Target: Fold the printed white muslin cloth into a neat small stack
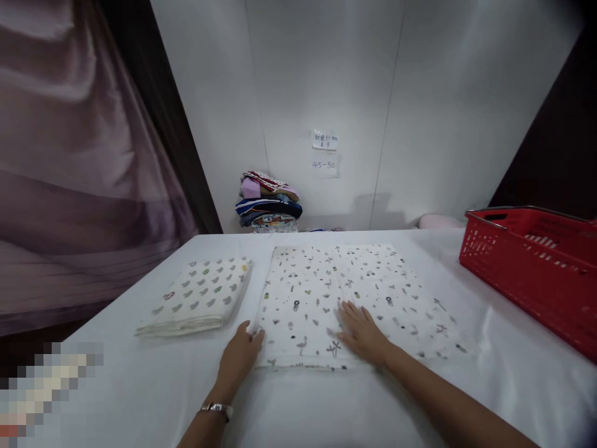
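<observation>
A white cloth point(321, 280) with a small print of palms, flamingos and other figures lies spread in a folded rectangle on the table. My right hand point(361, 333) rests flat on its middle near the front, fingers stretched out. At the cloth's left edge is my left hand point(241, 351), thumb and forefinger apart, with the thumb touching the edge; its other fingers are partly hidden. To the left lies a second folded cloth point(203, 289), white with grey shapes and a few coloured ones, in several layers.
The table point(153, 379) has a white cover. A red plastic basket point(527, 274) stands at the right edge. Behind the table rises a pile of folded fabrics point(269, 202), below paper notes point(325, 140) on the wall. A pinkish curtain point(79, 155) hangs at the left.
</observation>
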Tool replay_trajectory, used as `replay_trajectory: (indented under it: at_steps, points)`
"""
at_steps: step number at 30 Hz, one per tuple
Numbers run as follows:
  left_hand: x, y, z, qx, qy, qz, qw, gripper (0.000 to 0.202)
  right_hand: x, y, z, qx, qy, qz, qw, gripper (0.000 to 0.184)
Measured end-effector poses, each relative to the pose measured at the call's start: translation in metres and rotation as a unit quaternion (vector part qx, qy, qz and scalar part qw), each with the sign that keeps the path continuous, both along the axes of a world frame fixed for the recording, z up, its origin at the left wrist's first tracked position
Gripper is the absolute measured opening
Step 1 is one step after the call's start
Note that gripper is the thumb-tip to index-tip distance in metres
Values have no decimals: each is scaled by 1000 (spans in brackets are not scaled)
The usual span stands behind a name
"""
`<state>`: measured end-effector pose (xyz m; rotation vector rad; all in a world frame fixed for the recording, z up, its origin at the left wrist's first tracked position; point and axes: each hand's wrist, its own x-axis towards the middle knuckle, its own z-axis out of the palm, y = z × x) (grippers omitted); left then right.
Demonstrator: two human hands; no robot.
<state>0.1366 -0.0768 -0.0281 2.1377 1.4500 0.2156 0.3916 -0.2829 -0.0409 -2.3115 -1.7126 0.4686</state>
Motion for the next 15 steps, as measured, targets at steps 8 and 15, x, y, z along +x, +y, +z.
replay_trajectory:
  at_steps: [8, 15]
  points:
    - [-4, 10, -5, -19, 16, -22, 999, 33, -14, -8, 1, 1, 9, 12, 1000, 73]
    - [-2, 8, -2, -28, 11, -9, 1000, 39, -19, -9, 7, 13, 20, -2, 1000, 69]
